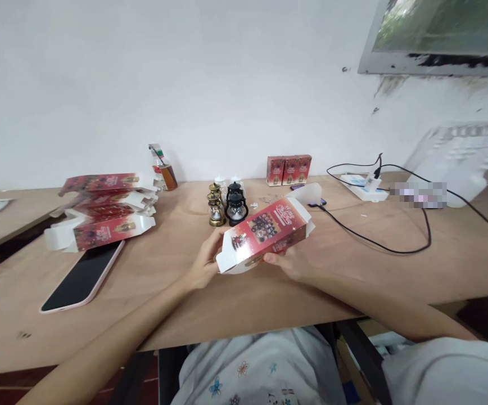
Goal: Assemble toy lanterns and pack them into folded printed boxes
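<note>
head view: both hands were on one red printed box [265, 229], held at a slant over the near-middle of the surface [163, 315]. left hand [205, 261] had its grip around the left end, fingers partly hidden behind the box. right hand [293, 263] gripped the lower long side, thumb against the printed side; its other fingers were hidden. white flaps stuck out at both ends.

just beyond the left hand: small lanterns standing upright, gold lanterns [216, 211] on the left, black lanterns [237, 209] on the right, white ones behind. farther back, small red boxes [288, 170] stood side by side near the wall [227, 84].

left side: pile of red cartons [109, 230], flaps out, with a phone [81, 278] lying at its near edge. bottle [168, 175] leaned behind the pile.

right side: white power strip [364, 193] with a plug in it, black cable [370, 247] looping across the surface to a device [317, 201] partly behind the box.
</note>
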